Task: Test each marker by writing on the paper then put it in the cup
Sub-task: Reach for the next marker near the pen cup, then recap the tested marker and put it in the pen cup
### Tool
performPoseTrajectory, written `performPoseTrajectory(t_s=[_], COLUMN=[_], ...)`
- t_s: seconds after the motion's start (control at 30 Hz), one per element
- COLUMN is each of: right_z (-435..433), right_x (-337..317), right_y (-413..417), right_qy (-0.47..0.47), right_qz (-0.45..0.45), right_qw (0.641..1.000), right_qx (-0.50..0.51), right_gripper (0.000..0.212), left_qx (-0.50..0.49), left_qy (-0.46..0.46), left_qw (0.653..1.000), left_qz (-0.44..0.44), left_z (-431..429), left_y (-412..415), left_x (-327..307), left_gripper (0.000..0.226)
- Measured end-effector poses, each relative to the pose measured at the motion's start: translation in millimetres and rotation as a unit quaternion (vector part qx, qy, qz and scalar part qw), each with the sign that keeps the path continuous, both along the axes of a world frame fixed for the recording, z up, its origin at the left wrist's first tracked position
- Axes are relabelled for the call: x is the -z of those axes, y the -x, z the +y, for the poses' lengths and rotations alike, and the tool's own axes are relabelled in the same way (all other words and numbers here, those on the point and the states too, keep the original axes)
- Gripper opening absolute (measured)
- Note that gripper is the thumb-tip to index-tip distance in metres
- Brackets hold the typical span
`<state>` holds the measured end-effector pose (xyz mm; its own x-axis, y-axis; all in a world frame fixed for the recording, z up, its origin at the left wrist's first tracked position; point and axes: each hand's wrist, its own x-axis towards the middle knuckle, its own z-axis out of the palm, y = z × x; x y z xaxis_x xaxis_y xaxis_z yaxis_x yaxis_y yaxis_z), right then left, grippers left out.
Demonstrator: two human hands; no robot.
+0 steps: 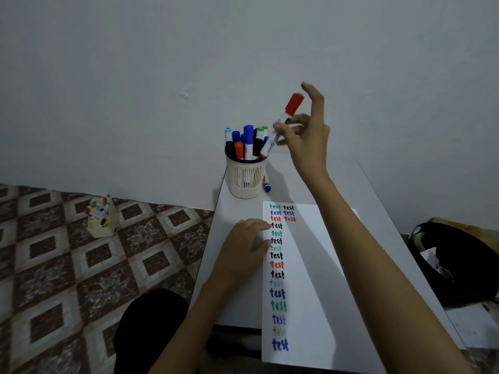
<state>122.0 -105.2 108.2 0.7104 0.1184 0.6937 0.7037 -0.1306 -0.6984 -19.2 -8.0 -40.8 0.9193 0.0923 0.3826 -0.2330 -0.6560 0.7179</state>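
Over the nearly full cup [244, 179], the right hand [305, 136] pinches a red marker [293, 105]. Left hand [243, 247] lies flat on paper [310, 292]. One blue marker [266, 186] waits.

Pinches red-capped white marker [290, 110] in right grip [307, 136] above slotted beige plastic cup [245, 176]; rests left grip [243, 247] on white paper sheet [305, 265].

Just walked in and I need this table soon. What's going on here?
A person is testing markers. The right hand pinches a red-capped marker, its lower end at the rim of the cup, which holds many markers. The left hand rests on the edge of the paper, which is filled with "test" in several colours. A blue-capped marker lies beside the cup.
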Motion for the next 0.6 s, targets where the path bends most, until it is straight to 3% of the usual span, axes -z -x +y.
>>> performPoseTrajectory(t_s=[0.1, 0.33, 0.5, 0.6], right_z=[14.4, 33.5, 35.6, 27.5], right_x=[-3.9, 33.7, 40.7, 57.6], right_y=[-6.1, -8.7, -13.4, -18.3], right_qy=[-0.003, 0.169, 0.074, -0.013], right_qz=[-0.012, -0.052, -0.075, -0.006], right_qw=[1.0, 0.984, 0.994, 0.997], right_qx=[0.015, -0.008, 0.022, 0.076], right_gripper=[0.061, 0.038, 0.027, 0.045], left_qx=[0.001, -0.002, 0.003, -0.002], left_qy=[0.002, 0.007, 0.007, 0.011], left_qw=[1.0, 1.0, 1.0, 1.0], left_qz=[-0.012, -0.002, -0.001, 0.0], left_z=[0.0, -0.1, -0.8, -0.4], left_y=[-0.7, -0.7, -0.6, -1.0], left_x=[1.9, 2.4, 1.5, 1.2], left_gripper=[0.036, 0.032, 0.033, 0.032])
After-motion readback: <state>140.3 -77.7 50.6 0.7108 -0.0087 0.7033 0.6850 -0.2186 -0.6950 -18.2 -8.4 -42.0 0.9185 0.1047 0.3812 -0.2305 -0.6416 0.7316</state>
